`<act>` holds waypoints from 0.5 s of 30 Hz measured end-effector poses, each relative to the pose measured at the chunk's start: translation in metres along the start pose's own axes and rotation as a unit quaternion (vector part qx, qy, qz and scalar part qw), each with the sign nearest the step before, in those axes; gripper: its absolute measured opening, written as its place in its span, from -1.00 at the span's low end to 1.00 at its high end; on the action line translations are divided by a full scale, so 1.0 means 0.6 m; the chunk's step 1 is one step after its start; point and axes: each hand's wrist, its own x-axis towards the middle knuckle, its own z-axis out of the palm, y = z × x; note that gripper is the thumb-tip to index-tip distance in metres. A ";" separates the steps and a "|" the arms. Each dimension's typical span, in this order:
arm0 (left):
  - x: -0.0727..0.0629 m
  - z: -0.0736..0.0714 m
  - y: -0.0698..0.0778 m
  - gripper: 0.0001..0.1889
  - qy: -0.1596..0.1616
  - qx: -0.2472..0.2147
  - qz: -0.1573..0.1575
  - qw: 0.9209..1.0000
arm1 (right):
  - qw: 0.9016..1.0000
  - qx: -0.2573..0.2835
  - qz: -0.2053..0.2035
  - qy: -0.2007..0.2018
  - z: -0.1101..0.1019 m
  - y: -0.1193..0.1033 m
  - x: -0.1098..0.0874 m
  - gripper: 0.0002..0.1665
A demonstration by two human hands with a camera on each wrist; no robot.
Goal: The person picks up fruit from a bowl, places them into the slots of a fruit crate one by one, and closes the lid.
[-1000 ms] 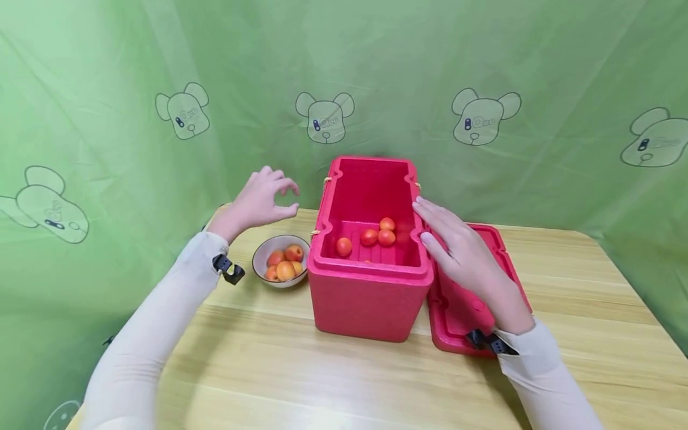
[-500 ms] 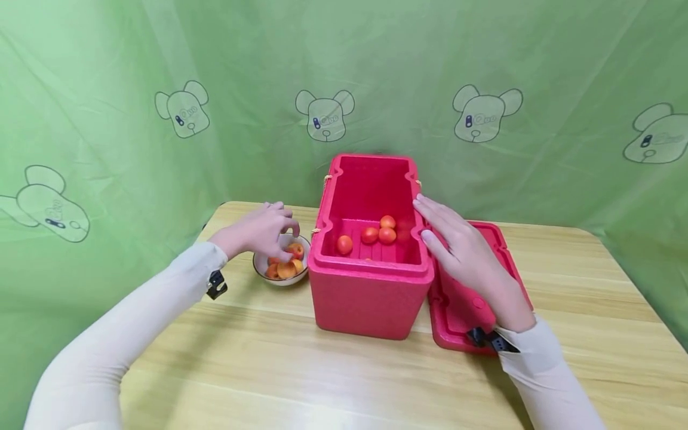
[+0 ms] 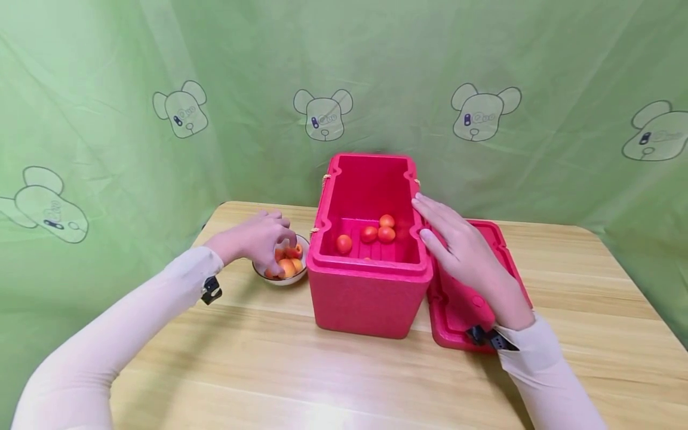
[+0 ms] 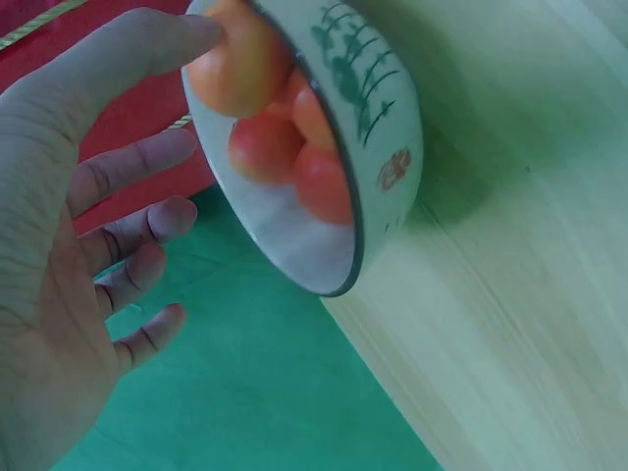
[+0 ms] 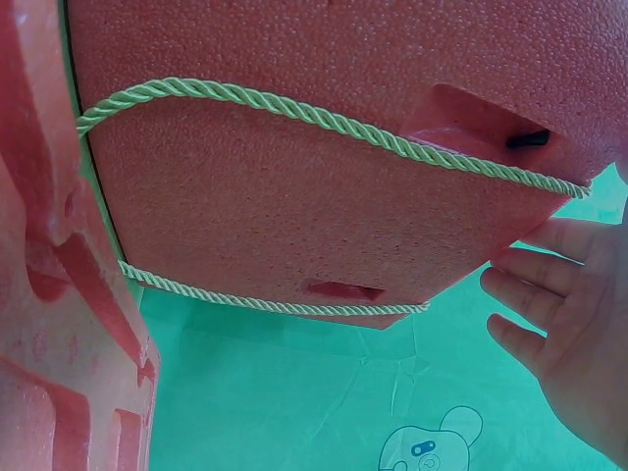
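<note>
My left hand (image 3: 260, 239) hovers over a pale, dark-rimmed bowl (image 3: 283, 283) of small round orange-red fruits (image 3: 287, 269). In the left wrist view its thumb touches or nearly touches the top fruit (image 4: 240, 64), while the fingers (image 4: 128, 172) are loosely bent and apart from the fruit. A green plant pattern marks the bowl's outside (image 4: 388, 147). To the right stands a red foam box (image 3: 365, 304), uncovered, with several similar fruits (image 3: 386, 234) on its floor. My right hand (image 3: 464, 251) rests against its right rim, fingers straight, holding nothing.
The red lid (image 3: 457, 322) lies on the wooden table (image 3: 258, 364), right of the box and under my right forearm. Twisted cords (image 5: 245, 95) run along the box's side. A green curtain (image 3: 376, 65) with bear-head drawings hangs behind.
My left hand has come down from above the bowl and reached in among the fruits. My right hand has stayed at the box rim.
</note>
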 end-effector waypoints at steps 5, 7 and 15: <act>0.000 0.012 0.005 -0.58 0.034 0.017 0.025 0.999 | 1.000 0.002 0.002 -0.001 -0.001 0.000 -0.001 -0.19; 0.002 0.017 0.006 -0.61 0.042 0.021 0.029 0.998 | 1.000 0.004 0.004 -0.003 -0.001 0.000 -0.001 -0.18; 0.011 0.030 0.009 -0.63 0.025 0.032 0.028 0.999 | 1.000 0.009 0.008 -0.006 -0.001 -0.001 -0.002 -0.18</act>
